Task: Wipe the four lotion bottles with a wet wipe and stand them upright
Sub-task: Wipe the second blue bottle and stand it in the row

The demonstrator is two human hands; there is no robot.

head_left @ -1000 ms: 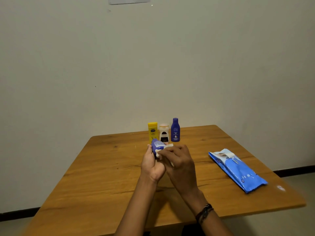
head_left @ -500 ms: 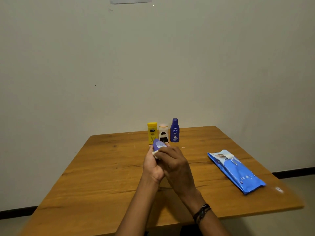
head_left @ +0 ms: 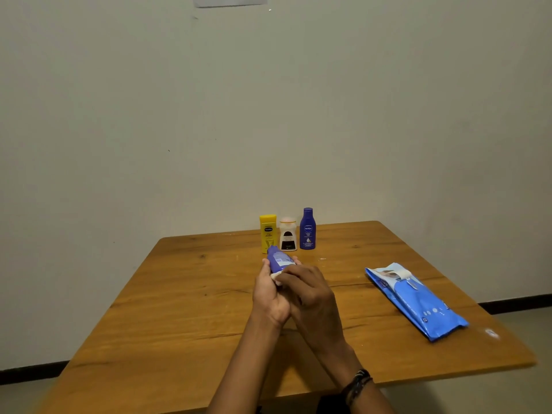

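Observation:
Three bottles stand upright in a row at the table's far edge: a yellow bottle [head_left: 268, 233], a white bottle with a black label [head_left: 288, 235] and a dark blue bottle [head_left: 307, 229]. Above the table's middle, my left hand [head_left: 268, 294] grips a fourth, purple-blue bottle [head_left: 277, 259], tilted with its far end pointing away from me. My right hand [head_left: 310, 297] presses a white wet wipe [head_left: 276, 277] against the bottle's lower part. Most of the wipe is hidden under my fingers.
A blue wet wipe pack [head_left: 415, 300] lies flat on the right side of the wooden table [head_left: 179, 309], its flap lifted. A plain wall rises just behind the table. A dark bracelet [head_left: 357, 383] is on my right wrist.
My right hand has slid the wipe down the purple-blue bottle toward me, so more of the bottle shows above my fingers. The standing bottles and the pack have not moved.

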